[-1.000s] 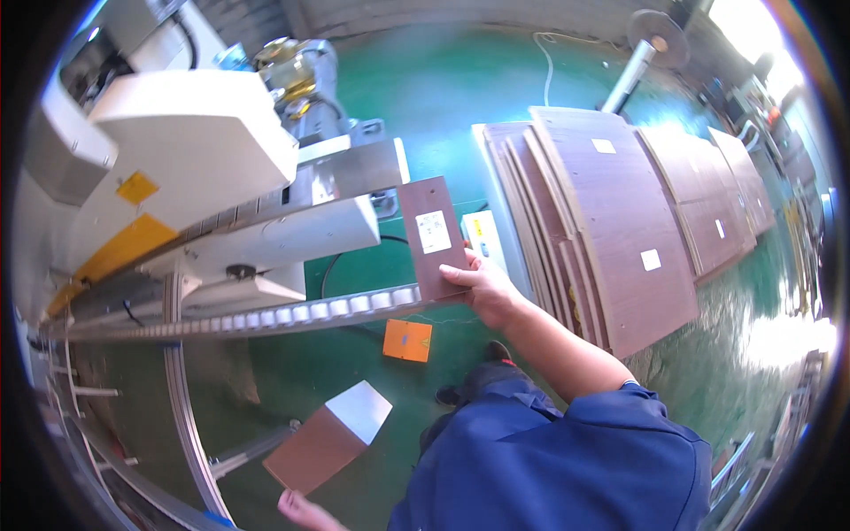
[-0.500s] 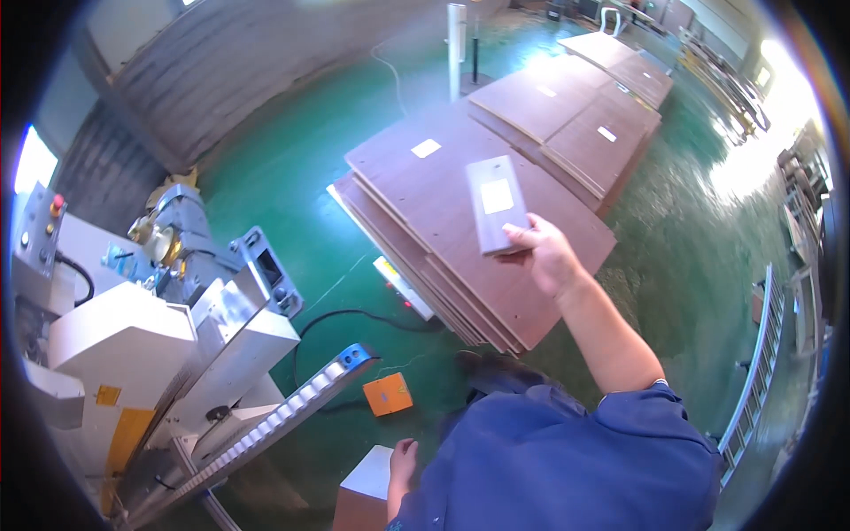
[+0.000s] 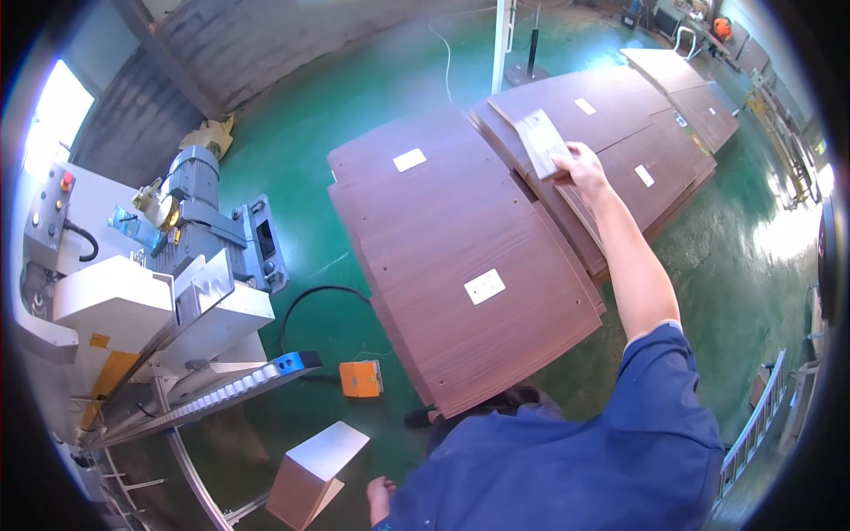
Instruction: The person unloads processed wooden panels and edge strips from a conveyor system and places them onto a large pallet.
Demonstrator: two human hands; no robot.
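My right hand, arm stretched forward, grips a flat, pale rectangular piece by its near end. Faint marks show on the piece's whitish face, but its exact kind is unclear. It is held above the joint between the near brown wood-grain panels and the stack of panels behind them. White labels lie on both groups; one label is on the near top panel. My left hand hangs low beside my body with its fingers curled in, and no object shows in it. Left of it stands a white-topped brown box.
A white and grey machine with a motor and a control box stands at the left; its roller rail reaches toward me. An orange box and a black cable lie on the green floor. A ladder lies at the right.
My right hand has moved farther forward and to the right with the pale piece, uncovering a label on the near panel. My left hand has come away from the white-topped box. The view has shifted.
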